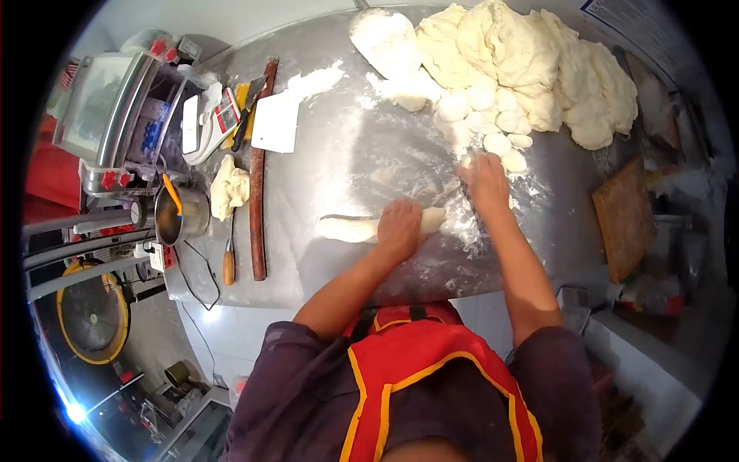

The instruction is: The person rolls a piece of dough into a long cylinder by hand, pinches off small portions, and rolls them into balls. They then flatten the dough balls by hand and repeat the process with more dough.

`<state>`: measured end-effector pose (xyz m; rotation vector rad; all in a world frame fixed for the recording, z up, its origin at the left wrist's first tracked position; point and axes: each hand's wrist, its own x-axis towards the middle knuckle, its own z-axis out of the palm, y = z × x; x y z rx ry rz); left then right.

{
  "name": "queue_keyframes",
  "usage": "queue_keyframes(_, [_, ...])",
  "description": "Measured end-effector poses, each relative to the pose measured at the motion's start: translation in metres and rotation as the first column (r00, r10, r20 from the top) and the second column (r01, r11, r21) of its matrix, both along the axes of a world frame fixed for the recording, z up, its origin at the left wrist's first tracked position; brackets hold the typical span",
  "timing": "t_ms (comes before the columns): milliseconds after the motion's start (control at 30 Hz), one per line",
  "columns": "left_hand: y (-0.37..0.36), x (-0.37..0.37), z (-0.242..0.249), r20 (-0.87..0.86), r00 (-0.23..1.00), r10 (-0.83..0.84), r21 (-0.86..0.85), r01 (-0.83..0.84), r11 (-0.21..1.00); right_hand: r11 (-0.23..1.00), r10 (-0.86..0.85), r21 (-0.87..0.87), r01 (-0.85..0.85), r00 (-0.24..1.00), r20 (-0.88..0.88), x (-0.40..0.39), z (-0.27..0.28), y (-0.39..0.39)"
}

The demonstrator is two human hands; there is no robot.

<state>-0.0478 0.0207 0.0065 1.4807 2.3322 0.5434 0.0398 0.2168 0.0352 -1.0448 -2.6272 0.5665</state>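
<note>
Your left hand [400,229] is closed over the long, pale dough roll [346,229] lying crosswise on the grey metal table [308,181], near its right end. Beyond, your right hand's [485,183] bent fingers meet small, round, floury dough pieces [496,143]; their grip is unclear.

Dark shirt [285,385]; red apron [431,346], yellow trim.

1 gap — rod [259,192] to dough roll [348,229]
</note>
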Motion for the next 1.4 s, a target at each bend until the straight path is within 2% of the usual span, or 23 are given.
queue_keyframes(33, [0.0,-0.004,-0.005,0.056,0.998,-0.023,0.035,0.021,0.999,0.998,0.013,0.062,-0.01,0.999,-0.049,0.004,0.012,-0.007])
queue_keyframes(67, [0.001,-0.008,-0.011,0.113,0.993,-0.047,0.071,0.039,0.997,0.998,0.031,-0.06,-0.034,0.998,-0.046,0.012,0.017,-0.016])
queue_keyframes(100, [0.002,-0.012,-0.005,0.22,0.974,-0.057,0.035,0.05,0.998,0.928,0.004,-0.372,-0.031,0.997,-0.073,0.02,0.018,-0.029])
queue_keyframes(133, [0.003,-0.017,0.007,0.324,0.944,-0.063,-0.002,0.067,0.998,0.762,-0.035,-0.647,-0.031,0.995,-0.089,0.026,0.019,-0.044])
queue_keyframes(167, [0.004,-0.021,0.013,0.42,0.905,-0.068,-0.033,0.09,0.995,0.521,-0.081,-0.853,-0.04,0.992,-0.096,0.029,0.018,-0.054])
queue_keyframes(267, [0.006,-0.018,0.008,0.37,0.927,-0.06,-0.063,0.09,0.994,0.426,-0.113,-0.904,-0.043,0.989,-0.1,0.034,-0.017,-0.071])
queue_keyframes(400, [0.009,-0.005,0.008,0.248,0.969,-0.011,-0.064,0.028,0.998,0.645,-0.086,-0.764,0.006,0.994,-0.065,0.027,0.003,-0.092])
queue_keyframes(500, [0.011,0.002,-0.008,0.18,0.983,-0.039,-0.061,0.051,0.997,0.604,-0.195,-0.794,0.065,0.979,-0.068,0.028,-0.003,-0.098])
queue_keyframes(600, [0.011,0.005,0.0,0.125,0.99,-0.058,-0.085,0.069,0.994,0.446,-0.302,-0.889,0.1,0.952,-0.044,0.029,-0.007,-0.099])
queue_keyframes(700, [0.015,0.007,0.017,0.081,0.993,-0.084,-0.155,0.096,0.983,0.236,-0.407,-0.972,0.023,0.91,-0.077,0.032,0.003,-0.097])
queue_keyframes(800, [0.02,0.006,0.025,0.064,0.994,-0.086,-0.239,0.099,0.966,0.275,-0.409,-0.959,0.071,0.911,-0.049,0.037,0.019,-0.097])
queue_keyframes(867, [0.024,0.002,0.013,0.063,0.995,-0.072,-0.288,0.088,0.954,0.139,-0.446,-0.989,-0.052,0.889,-0.109,0.046,0.038,-0.095])
queue_keyframes(900, [0.025,-0.005,0.012,0.08,0.997,-0.007,-0.289,0.03,0.957,0.071,-0.465,-0.991,-0.116,0.875,-0.136,0.051,0.051,-0.093])
queue_keyframes(967, [0.027,-0.022,0.009,0.117,0.985,0.13,-0.283,-0.092,0.955,0.208,-0.473,-0.976,-0.058,0.868,-0.152,0.057,0.072,-0.074])
queue_keyframes(1000, [0.026,-0.024,0.02,0.238,0.963,0.13,-0.231,-0.074,0.97,0.366,-0.424,-0.93,0.02,0.893,-0.148,0.058,0.065,-0.058])
queue_keyframes(1033, [0.017,-0.02,0.015,0.201,0.977,0.073,-0.146,-0.044,0.988,0.515,-0.367,-0.853,0.087,0.921,-0.128,0.059,0.051,-0.045])
queue_keyframes(1100, [0.008,-0.02,0.005,0.087,0.996,-0.021,0.045,0.017,0.999,0.882,-0.201,-0.455,0.122,0.971,-0.128,0.058,-0.002,-0.035])
queue_keyframes(1133, [0.002,-0.019,0.008,0.049,0.999,0.005,0.004,-0.006,1.0,0.973,-0.127,-0.203,0.107,0.988,-0.092,0.054,-0.011,-0.035])
queue_keyframes(1233, [-0.012,-0.021,0.012,-0.021,0.999,0.036,-0.092,-0.037,0.995,0.993,-0.041,-0.095,0.068,0.964,0.262,0.049,-0.017,-0.036])
queue_keyframes(1267, [-0.015,-0.024,0.007,-0.012,1.0,0.018,-0.1,-0.019,0.995,1.0,-0.017,-0.002,0.018,0.971,0.237,0.048,-0.016,-0.035])
queue_keyframes(1300, [-0.015,-0.027,0.004,-0.004,1.0,0.002,-0.102,-0.002,0.995,0.998,0.041,0.033,-0.046,0.99,0.134,0.044,-0.009,-0.038])
queue_keyframes(1367, [-0.017,-0.036,0.001,0.111,0.989,-0.102,0.061,0.096,0.994,0.978,0.175,0.125,-0.166,0.982,-0.066,0.031,0.009,-0.05])
queue_keyframes(1400, [-0.02,-0.038,0.001,0.163,0.973,-0.164,0.143,0.142,0.98,0.967,0.207,-0.117,-0.225,0.966,-0.153,0.026,0.009,-0.061])
